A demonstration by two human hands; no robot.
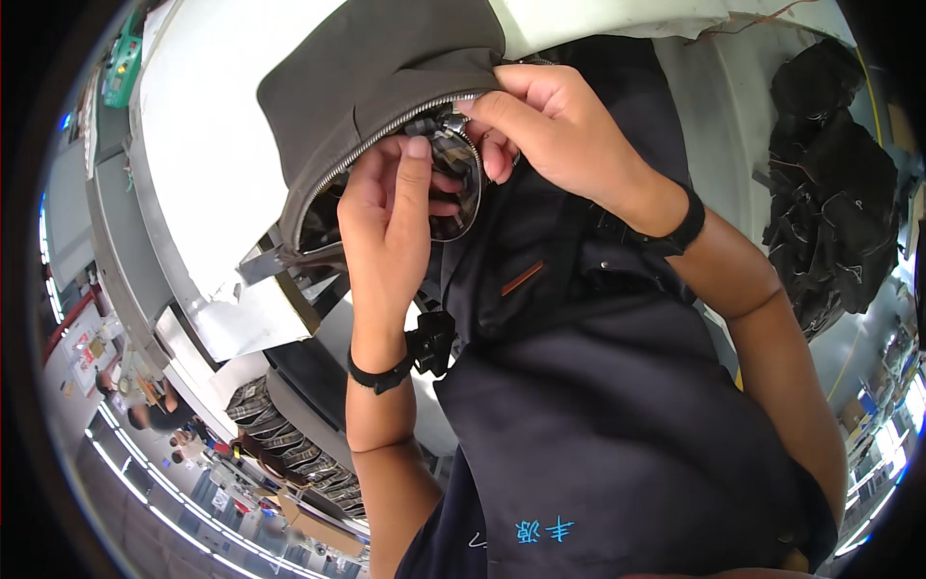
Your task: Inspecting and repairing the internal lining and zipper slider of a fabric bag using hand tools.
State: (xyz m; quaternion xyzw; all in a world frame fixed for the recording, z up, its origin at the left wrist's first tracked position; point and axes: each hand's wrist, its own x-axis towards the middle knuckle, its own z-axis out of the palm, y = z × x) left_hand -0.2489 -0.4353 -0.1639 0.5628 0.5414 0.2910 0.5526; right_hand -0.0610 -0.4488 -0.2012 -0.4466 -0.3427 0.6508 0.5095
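Note:
A dark grey-brown fabric bag [386, 60] lies before me with its curved metal zipper [371, 138] undone. Patterned lining [461, 159] shows in the opening. My left hand [388, 207] reaches into the mouth, thumb raised and fingers bent around the lining; part of its fingers is hidden by the cloth. At the zipper's right end, my right hand [555, 125] pinches the bag's edge between thumb and fingers. A small shiny metal piece, perhaps the zipper slider, sits between the two hands.
The bag rests on a white work surface [207, 125]. Dark cloth pieces [830, 193] are heaped at the right. Several patterned pieces [299, 449] stand in a row at lower left, near a cardboard box [323, 526]. A dark apron [617, 415] covers my front. Other people [159, 415] are far left.

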